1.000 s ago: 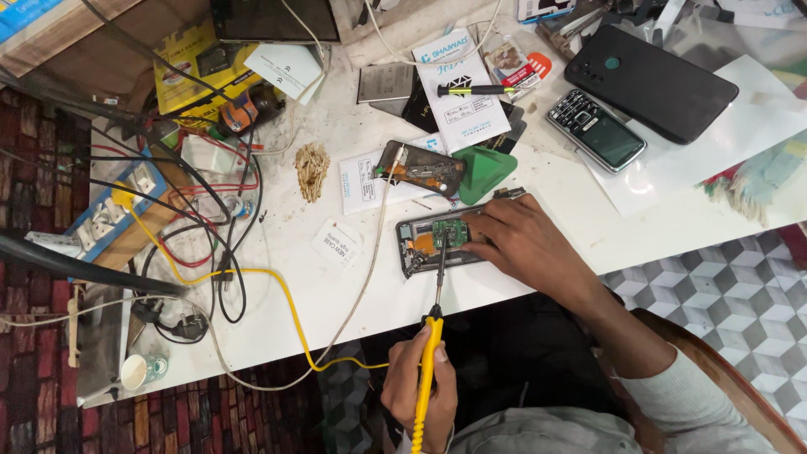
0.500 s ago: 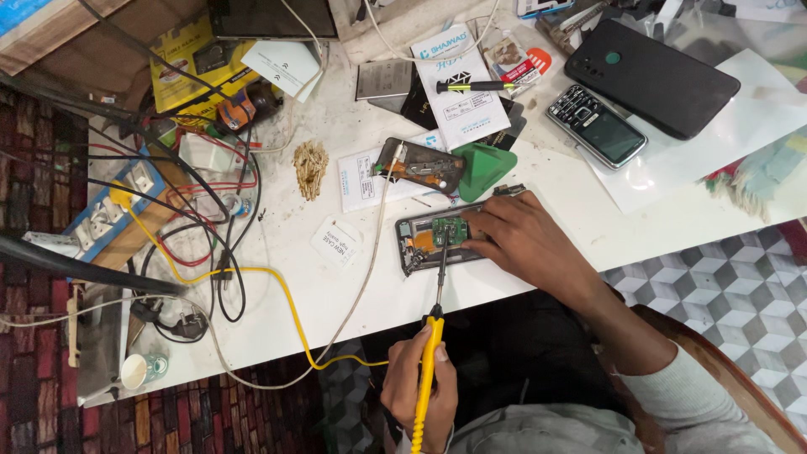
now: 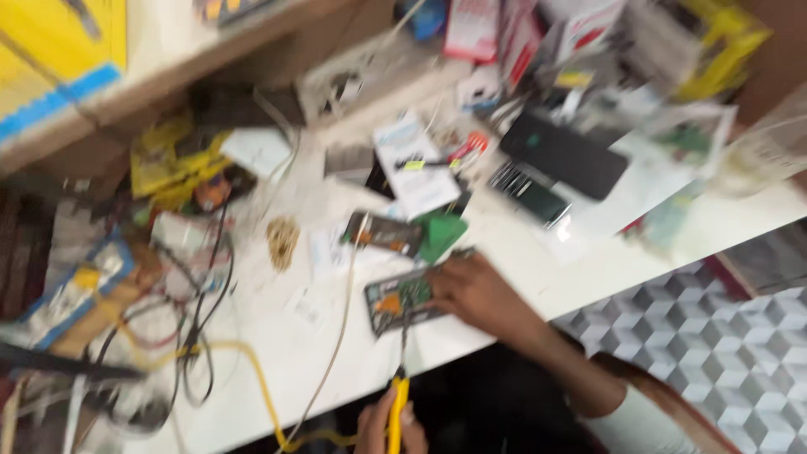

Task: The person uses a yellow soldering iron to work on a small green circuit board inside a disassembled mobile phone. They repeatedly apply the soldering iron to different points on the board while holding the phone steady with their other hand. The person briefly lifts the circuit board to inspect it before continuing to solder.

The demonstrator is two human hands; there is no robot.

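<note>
Whole shot is pretty blurry, but the main thing is the opened phone (image 3: 402,298) lying flat near the front edge of the white worktop (image 3: 538,269), its green board and an orange patch showing. Everything else is placed off that phone.

The right hand (image 3: 477,290) rests on the phone's right end, fingers (image 3: 441,282) spread flat over it, pinning it down. Below the phone, past the worktop edge, the left hand (image 3: 388,424) is wrapped around a soldering iron (image 3: 395,412) with a yellow handle; its thin dark tip runs up to the middle of the phone. Can't tell if the tip actually touches the board.

Just above the phone sits a green triangular pick (image 3: 441,234), with a second opened phone (image 3: 385,233) lying tilted beside it. Up and to the right of the phone are a small dark phone (image 3: 530,193) and a bigger black one (image 3: 565,155). To the left of the phone there's a brownish wad (image 3: 282,238), and further left a tangle of black cables (image 3: 197,336). A yellow cable (image 3: 252,378) snakes along the lower left of the phone toward the iron.
</note>
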